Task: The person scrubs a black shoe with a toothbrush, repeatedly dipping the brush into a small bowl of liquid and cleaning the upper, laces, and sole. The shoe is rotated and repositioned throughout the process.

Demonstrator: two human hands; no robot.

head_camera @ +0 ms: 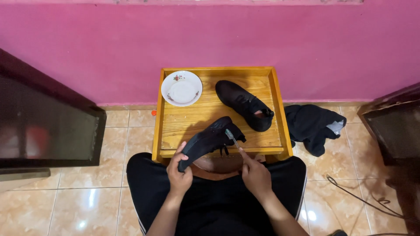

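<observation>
Over wooden tray (175, 126): left hand (179, 172) fingers grip black shoe (210, 140); right hand (255, 175) fingers pinch toothbrush (231, 137)

You had no packages, labels or signs about you, only one possible screen: a dark, glossy rectangular panel (43, 126) in a black frame, standing at your left, though whether it was a screen could not be told.
</observation>
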